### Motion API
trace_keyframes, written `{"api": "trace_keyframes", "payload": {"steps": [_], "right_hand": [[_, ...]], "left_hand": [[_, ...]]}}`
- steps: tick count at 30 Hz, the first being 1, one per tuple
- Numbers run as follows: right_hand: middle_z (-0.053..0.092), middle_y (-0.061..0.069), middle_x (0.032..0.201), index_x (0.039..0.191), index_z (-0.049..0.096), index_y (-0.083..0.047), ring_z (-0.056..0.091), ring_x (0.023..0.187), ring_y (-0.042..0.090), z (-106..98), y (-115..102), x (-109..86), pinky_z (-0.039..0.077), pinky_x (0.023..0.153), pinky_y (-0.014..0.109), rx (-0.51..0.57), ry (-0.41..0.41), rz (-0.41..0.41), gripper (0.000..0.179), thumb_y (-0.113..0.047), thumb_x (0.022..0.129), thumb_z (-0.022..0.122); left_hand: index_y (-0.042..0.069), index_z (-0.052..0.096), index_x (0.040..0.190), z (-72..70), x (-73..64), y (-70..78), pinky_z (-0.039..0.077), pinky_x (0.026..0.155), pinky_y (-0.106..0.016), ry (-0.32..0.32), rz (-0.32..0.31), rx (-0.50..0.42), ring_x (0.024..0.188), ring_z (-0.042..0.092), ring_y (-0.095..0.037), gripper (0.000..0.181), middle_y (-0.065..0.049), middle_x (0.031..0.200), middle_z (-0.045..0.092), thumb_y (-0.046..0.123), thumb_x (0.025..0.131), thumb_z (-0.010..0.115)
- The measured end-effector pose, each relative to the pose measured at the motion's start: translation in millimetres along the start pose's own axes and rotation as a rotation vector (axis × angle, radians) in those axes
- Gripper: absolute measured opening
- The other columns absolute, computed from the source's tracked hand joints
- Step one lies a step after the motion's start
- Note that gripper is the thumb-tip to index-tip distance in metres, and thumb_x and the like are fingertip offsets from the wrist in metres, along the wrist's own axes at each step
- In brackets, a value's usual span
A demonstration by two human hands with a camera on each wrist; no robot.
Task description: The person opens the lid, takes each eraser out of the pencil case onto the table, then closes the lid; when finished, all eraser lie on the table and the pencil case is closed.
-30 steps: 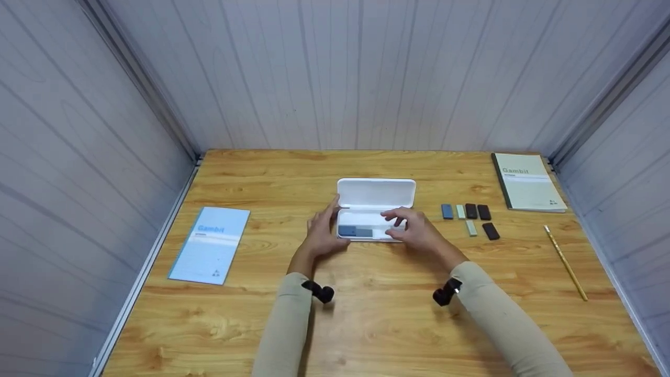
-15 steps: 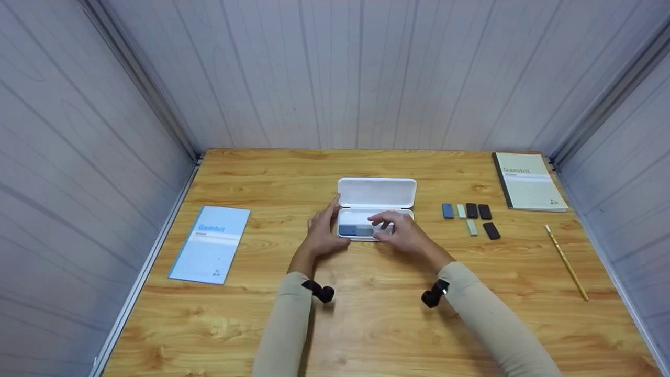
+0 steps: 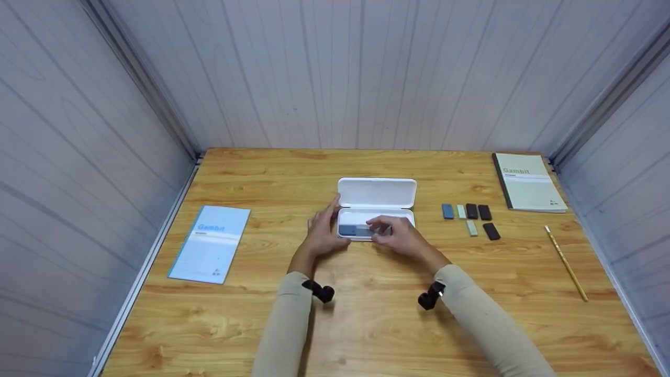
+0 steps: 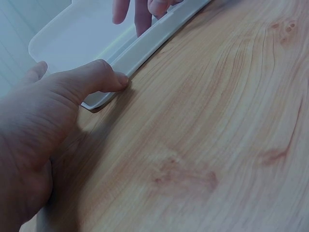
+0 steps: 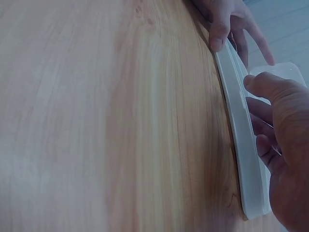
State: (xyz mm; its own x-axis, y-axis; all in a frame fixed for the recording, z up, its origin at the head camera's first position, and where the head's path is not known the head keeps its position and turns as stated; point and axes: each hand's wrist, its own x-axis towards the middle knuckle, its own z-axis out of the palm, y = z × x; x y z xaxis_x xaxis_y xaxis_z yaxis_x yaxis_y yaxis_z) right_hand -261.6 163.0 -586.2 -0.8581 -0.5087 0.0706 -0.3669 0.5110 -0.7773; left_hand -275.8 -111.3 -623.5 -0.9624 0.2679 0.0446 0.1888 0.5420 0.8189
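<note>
A white pencil case (image 3: 377, 192) lies with its lid raised in the middle of the wooden table. My left hand (image 3: 323, 233) grips its left end, with the thumb (image 4: 113, 82) on the front edge in the left wrist view. Inside the case a blue eraser (image 3: 347, 230) sits at the left, and a greyish eraser (image 3: 362, 230) lies against its right side. Over the case, my right hand (image 3: 400, 235) has its bent fingers and thumb around the greyish eraser's right end; I cannot tell whether they pinch it. The right thumb (image 5: 263, 86) overlaps the case's edge in the right wrist view.
To the right lie several loose erasers: a blue one (image 3: 447, 211), pale green ones and black ones (image 3: 491, 231). A pencil (image 3: 565, 262) and a cream notebook (image 3: 531, 183) are farther right. On the left lies a light blue notebook (image 3: 210, 244). Panels enclose the table's back and sides.
My right hand has moved left inside the case, from its right part to the greyish eraser, and lowered slightly. The left hand has stayed on the case's left end.
</note>
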Motion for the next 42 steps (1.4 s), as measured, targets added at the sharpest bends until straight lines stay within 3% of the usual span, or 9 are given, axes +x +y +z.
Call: {"api": "trace_keyframes", "payload": {"steps": [4, 11, 24, 28, 34, 42], "right_hand": [[0.084, 0.019, 0.127, 0.136, 0.077, -0.001, 0.078, 0.109, 0.034, 4, 0, -0.4, 0.061, 0.097, 0.039, 0.006, 0.017, -0.010, 0.035, -0.007, 0.101, 0.077], [0.084, 0.021, 0.120, 0.130, 0.079, 0.001, 0.076, 0.102, 0.031, 10, 0, 0.2, 0.058, 0.091, 0.029, 0.015, 0.060, -0.022, 0.033, -0.004, 0.097, 0.082], [0.083, 0.020, 0.123, 0.133, 0.078, 0.000, 0.077, 0.113, 0.037, 9, -1, 2.1, 0.061, 0.105, 0.053, -0.019, 0.053, 0.006, 0.036, -0.005, 0.098, 0.080], [0.082, 0.019, 0.123, 0.133, 0.078, -0.001, 0.076, 0.113, 0.035, 10, -5, 3.1, 0.061, 0.102, 0.046, -0.025, 0.049, 0.008, 0.035, -0.006, 0.099, 0.079], [0.071, 0.021, 0.113, 0.132, 0.079, 0.000, 0.071, 0.100, 0.029, 15, -8, 8.0, 0.054, 0.087, 0.026, -0.029, 0.043, -0.046, 0.036, -0.004, 0.096, 0.082], [0.054, 0.009, 0.105, 0.136, 0.080, -0.012, 0.053, 0.093, 0.015, 27, 16, 15.4, 0.045, 0.083, 0.026, -0.023, 0.032, -0.139, 0.045, -0.018, 0.093, 0.089]], "left_hand": [[0.024, 0.022, 0.182, 0.2, 0.0, -0.3, 0.021, 0.128, -0.061, 0.000, -0.001, -0.008, 0.151, 0.048, -0.038, 0.130, -0.009, 0.168, 0.060, 0.022, 0.075, 0.095], [0.023, 0.021, 0.182, -1.2, 0.1, 2.5, 0.023, 0.127, -0.061, -0.008, 0.000, 0.025, 0.152, 0.049, -0.039, 0.128, -0.010, 0.169, 0.060, 0.023, 0.078, 0.095], [0.025, 0.022, 0.182, 0.6, -0.2, 2.7, 0.022, 0.128, -0.060, 0.001, -0.017, -0.001, 0.154, 0.047, -0.038, 0.128, -0.011, 0.170, 0.059, 0.021, 0.077, 0.094], [0.023, 0.022, 0.182, -0.9, -0.4, 3.5, 0.021, 0.129, -0.062, 0.002, -0.015, -0.001, 0.155, 0.047, -0.038, 0.129, -0.010, 0.168, 0.061, 0.019, 0.076, 0.096], [0.022, 0.024, 0.181, -0.9, 0.6, 2.1, 0.023, 0.127, -0.063, 0.022, 0.010, 0.016, 0.151, 0.050, -0.039, 0.128, -0.011, 0.167, 0.062, 0.020, 0.075, 0.095], [0.020, 0.026, 0.181, 1.2, 1.0, -0.5, 0.026, 0.120, -0.058, 0.028, 0.032, 0.004, 0.145, 0.053, -0.038, 0.127, -0.012, 0.164, 0.064, 0.022, 0.073, 0.092]]}}
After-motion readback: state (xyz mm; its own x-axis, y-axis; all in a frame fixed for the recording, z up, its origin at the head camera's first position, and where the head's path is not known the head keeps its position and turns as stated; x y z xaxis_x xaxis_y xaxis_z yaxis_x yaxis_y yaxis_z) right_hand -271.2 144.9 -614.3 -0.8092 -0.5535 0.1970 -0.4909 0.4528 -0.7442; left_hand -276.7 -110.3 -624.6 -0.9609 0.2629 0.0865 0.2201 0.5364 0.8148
